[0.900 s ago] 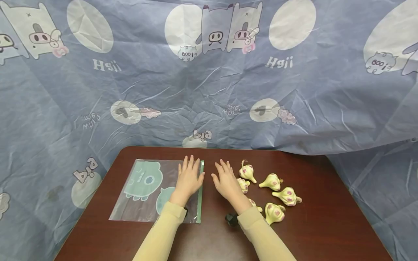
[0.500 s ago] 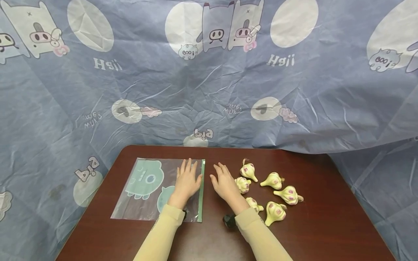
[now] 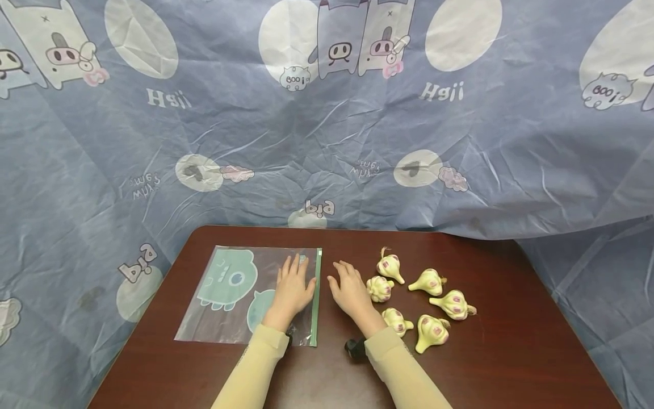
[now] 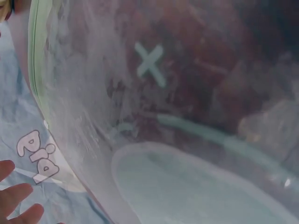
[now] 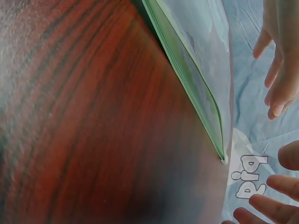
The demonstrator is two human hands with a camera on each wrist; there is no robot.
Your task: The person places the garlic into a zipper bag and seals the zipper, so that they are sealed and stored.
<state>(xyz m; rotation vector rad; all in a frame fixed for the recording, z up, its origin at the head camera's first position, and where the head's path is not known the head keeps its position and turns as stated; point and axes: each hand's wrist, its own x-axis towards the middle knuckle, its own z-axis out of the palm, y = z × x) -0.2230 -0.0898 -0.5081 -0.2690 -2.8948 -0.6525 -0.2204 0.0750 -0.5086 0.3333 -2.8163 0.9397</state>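
A clear zip bag (image 3: 189, 326) with green cartoon prints lies flat at the left of the table, its green zip edge (image 3: 314, 318) facing right. My left hand (image 3: 292, 291) is over the bag's right part, fingers extended and holding nothing. Just right of the zip edge is my right hand (image 3: 353, 295), fingers straight and slightly bent, also holding nothing. Several garlic bulbs lie to its right, the nearest being one bulb (image 3: 380, 289) beside the fingers and another bulb (image 3: 395, 321) by the wrist. In the right wrist view the bag's zip edge (image 5: 187, 79) looks slightly parted.
More garlic bulbs sit farther right: one at the back (image 3: 390, 267), one in the middle (image 3: 428, 282), one far right (image 3: 453, 305) and one in front (image 3: 431, 332). The dark wooden table (image 3: 511, 352) ends at a hanging blue printed cloth (image 3: 327, 130).
Both hands have drawn back slightly toward the body, and more of the garlic bulbs beside the right arm shows. The head view has shifted a little; bag and bulbs lie as before.
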